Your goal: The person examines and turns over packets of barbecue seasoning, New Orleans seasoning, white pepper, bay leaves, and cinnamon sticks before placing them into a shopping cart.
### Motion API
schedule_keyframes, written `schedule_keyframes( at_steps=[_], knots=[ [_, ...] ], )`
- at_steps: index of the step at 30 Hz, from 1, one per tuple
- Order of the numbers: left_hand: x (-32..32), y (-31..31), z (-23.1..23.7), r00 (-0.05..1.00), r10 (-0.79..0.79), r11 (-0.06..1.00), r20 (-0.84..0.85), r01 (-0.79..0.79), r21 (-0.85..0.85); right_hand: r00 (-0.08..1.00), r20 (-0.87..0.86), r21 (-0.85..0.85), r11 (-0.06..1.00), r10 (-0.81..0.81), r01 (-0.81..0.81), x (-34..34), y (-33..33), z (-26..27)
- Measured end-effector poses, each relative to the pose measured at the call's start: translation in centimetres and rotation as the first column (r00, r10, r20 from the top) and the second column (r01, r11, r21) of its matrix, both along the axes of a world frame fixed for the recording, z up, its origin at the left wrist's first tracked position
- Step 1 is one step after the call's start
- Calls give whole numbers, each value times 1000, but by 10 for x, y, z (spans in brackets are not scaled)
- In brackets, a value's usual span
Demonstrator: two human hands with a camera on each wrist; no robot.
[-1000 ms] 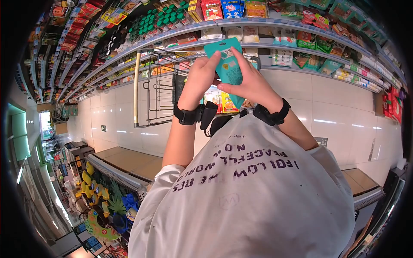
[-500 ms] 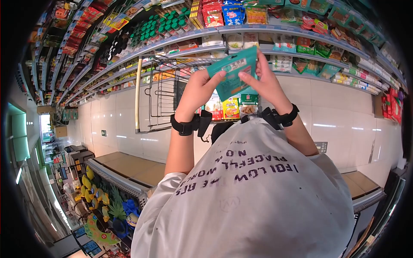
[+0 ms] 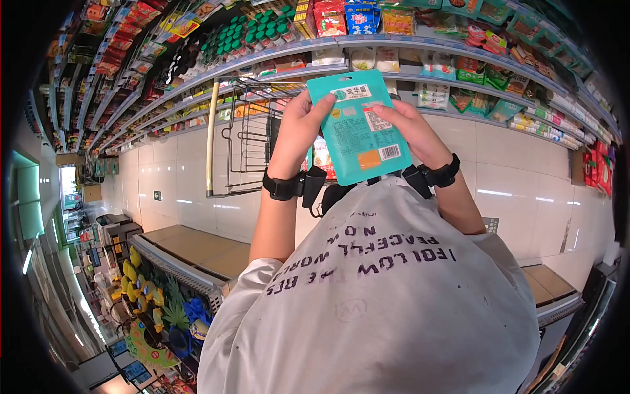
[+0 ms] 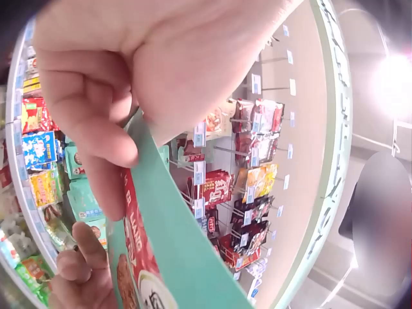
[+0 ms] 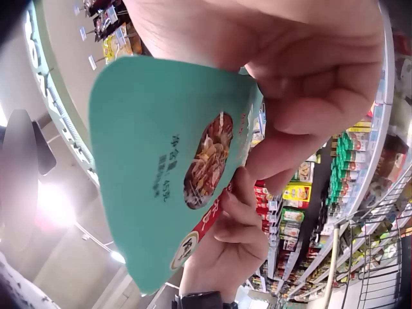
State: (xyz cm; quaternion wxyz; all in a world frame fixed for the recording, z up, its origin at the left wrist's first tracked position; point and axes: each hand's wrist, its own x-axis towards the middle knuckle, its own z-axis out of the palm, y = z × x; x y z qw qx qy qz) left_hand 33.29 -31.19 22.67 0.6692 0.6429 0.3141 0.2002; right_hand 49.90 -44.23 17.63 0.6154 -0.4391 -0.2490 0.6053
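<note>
A teal flat food pouch [image 3: 361, 141] is held up in front of the chest, its printed back with a barcode and an orange patch facing the head camera. My left hand [image 3: 296, 134] pinches its left edge, thumb on the back and fingers behind. At the opposite edge my right hand [image 3: 420, 134] grips it the same way, thumb near a square code. In the right wrist view the pouch's front [image 5: 148, 148] carries an oval food picture and a red band. The left wrist view shows curled fingers [image 4: 103, 138] behind the pouch.
A wire shopping cart [image 3: 246, 141] with a pale handle stands ahead, packets [image 3: 321, 156] partly hidden in it behind the pouch. Beyond it run long shelves [image 3: 446, 49] of bagged goods and green-capped jars [image 3: 243, 36]. Yellow and blue items [image 3: 138, 285] sit at lower left.
The pouch has been turned and tilted so its back lies flat toward the head camera, upright and larger in view. Both hands keep hold of it, and it now covers more of the cart's packets.
</note>
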Motion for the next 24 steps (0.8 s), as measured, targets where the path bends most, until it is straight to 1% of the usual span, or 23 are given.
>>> schedule_keyframes(
  at_steps=[4, 6, 7, 9, 10, 12, 13, 15, 17, 18, 19, 21, 24],
  knots=[
    [-3, 1, 1, 1000, -11, 999, 18, 12, -32, 1000, 30, 41, 999, -11, 10, -3, 1, -2],
    [-8, 3, -11, 997, -31, 998, -75, 26, -66, 978, 208, 53, 998, -23, 12, -2, 0, -2],
    [-10, 5, -17, 997, -32, 997, -75, 27, -66, 978, 208, 53, 999, -24, 13, -3, -1, 0],
    [-13, 6, -23, 999, -37, 993, -4, 36, -113, 957, 290, 118, 993, -7, -29, -3, -3, 4],
    [-13, 5, -23, 999, -37, 993, -5, 36, -116, 957, 289, 116, 993, -6, -29, -2, -4, 4],
    [-13, 1, -22, 992, 43, 987, 118, -23, -160, 949, 314, 125, 989, 35, -78, -3, -5, 6],
    [-14, 1, -24, 992, 44, 986, 118, -25, -162, 949, 314, 123, 989, 36, -79, -4, -6, 7],
    [-19, 7, -28, 994, 41, 981, 106, -20, -194, 958, 283, 196, 975, 42, -100, -7, -7, 11],
    [-19, 7, -29, 994, 37, 977, 106, -13, -215, 963, 266, 209, 973, 41, -99, -10, -8, 14],
    [-18, 6, -28, 990, 41, 968, 133, -6, -250, 968, 249, 224, 970, 40, -98, -11, -8, 14],
    [-18, 5, -28, 986, 46, 958, 161, 2, -286, 967, 250, 223, 970, 39, -97, -10, -9, 13],
    [-19, 7, -32, 988, 28, 955, 151, 18, -295, 966, 245, 144, 983, 78, -116, -8, -10, 11],
    [-18, 8, -34, 990, -4, 941, 144, 52, -335, 977, 198, 140, 985, 76, -105, -8, -14, 15]
  ],
)
